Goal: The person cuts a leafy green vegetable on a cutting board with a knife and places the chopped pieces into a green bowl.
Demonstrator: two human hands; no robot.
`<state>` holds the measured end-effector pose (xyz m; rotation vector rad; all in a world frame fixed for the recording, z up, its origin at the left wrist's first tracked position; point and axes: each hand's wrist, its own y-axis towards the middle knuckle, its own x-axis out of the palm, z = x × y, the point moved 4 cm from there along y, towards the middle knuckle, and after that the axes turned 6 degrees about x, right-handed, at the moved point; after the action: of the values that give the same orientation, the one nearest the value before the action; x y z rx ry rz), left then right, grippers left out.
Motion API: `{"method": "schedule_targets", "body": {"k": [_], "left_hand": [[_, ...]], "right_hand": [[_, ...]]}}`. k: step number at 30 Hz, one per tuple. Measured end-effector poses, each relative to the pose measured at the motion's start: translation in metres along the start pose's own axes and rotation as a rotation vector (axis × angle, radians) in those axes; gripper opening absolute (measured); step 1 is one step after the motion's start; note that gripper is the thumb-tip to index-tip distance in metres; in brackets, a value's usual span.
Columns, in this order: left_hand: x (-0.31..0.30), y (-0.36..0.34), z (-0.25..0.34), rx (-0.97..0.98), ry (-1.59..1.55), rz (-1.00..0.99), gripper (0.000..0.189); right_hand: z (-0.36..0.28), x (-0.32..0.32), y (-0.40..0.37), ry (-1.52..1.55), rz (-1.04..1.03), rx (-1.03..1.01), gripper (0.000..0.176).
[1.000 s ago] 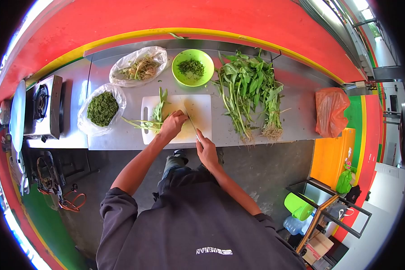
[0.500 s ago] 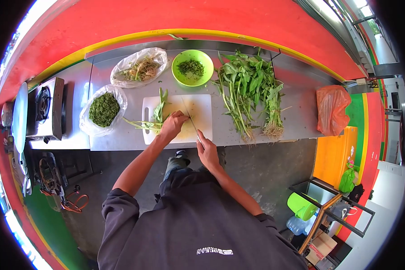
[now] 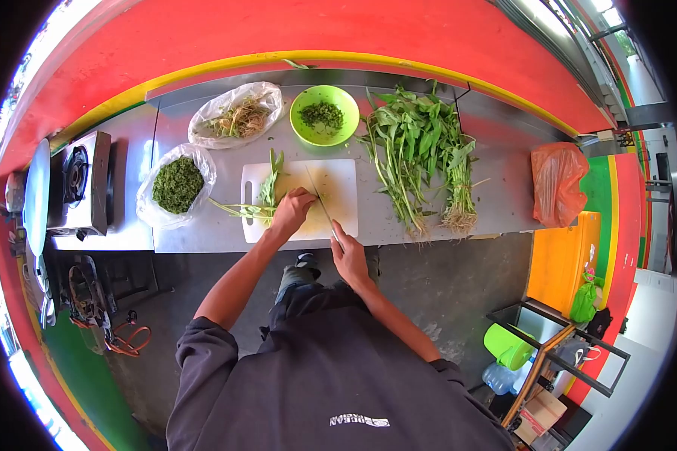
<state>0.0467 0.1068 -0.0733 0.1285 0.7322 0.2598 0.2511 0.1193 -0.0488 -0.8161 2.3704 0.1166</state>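
Steadily held: greens [image 3: 268,188] at the knife [image 3: 320,197]

On my remote feed, the greens lie on one board [image 3: 344,207], apparently pinched by the left hand [image 3: 293,213]; the right hand [image 3: 348,255] clasps the one knife. Since a second ago, only the view has shifted slightly, so cutting seems to continue at one spot. I count, beyond, one bowl [image 3: 350,113], two clear bags [image 3: 203,125], apparently two bunches [image 3: 410,128].

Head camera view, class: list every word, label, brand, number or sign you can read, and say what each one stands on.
"OCEAN": white print on the dark grey fabric top.
Smaller line under "OCEAN", same top: too blurred to read with certainty.
Small pale marks on the bright orange panel: too small to tell whether they are writing.
No other text can be made out.
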Motion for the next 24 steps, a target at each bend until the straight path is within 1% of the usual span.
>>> {"method": "schedule_targets", "body": {"k": [2, 4, 5, 7, 9, 14, 17, 19, 22, 24], "left_hand": [[0.001, -0.001, -0.003, 0.026, -0.004, 0.007, 0.016], [0.001, -0.002, 0.0, 0.052, -0.009, 0.012, 0.016], [0.001, -0.002, 0.0, 0.043, 0.013, 0.003, 0.016], [-0.001, -0.001, 0.005, 0.039, 0.035, -0.006, 0.016], [-0.004, -0.003, 0.006, -0.033, 0.062, -0.029, 0.017], [-0.002, -0.001, 0.0, -0.022, 0.038, 0.008, 0.018], [0.001, -0.002, -0.002, -0.011, 0.007, 0.009, 0.019], [0.001, -0.001, 0.0, -0.009, -0.006, -0.002, 0.02], [0.002, -0.002, 0.0, -0.006, 0.018, -0.014, 0.02], [0.002, -0.001, 0.0, -0.003, 0.032, 0.035, 0.019]], "right_hand": [[0.006, 0.002, -0.005, 0.0, 0.005, -0.001, 0.05], [0.009, 0.004, -0.002, -0.02, -0.039, 0.049, 0.05], [0.009, 0.005, 0.002, -0.02, -0.037, 0.052, 0.05], [0.008, 0.007, 0.01, -0.031, 0.004, -0.004, 0.049], [0.007, 0.006, 0.01, -0.004, 0.007, -0.005, 0.049], [0.007, 0.002, -0.002, 0.019, 0.002, -0.008, 0.048], [0.008, 0.001, 0.001, -0.021, -0.054, 0.066, 0.049], [0.008, 0.003, 0.011, -0.032, -0.02, 0.036, 0.046], [0.004, 0.003, 0.017, -0.007, -0.009, 0.008, 0.047], [0.003, -0.002, 0.01, 0.014, 0.0, -0.004, 0.048]]}}
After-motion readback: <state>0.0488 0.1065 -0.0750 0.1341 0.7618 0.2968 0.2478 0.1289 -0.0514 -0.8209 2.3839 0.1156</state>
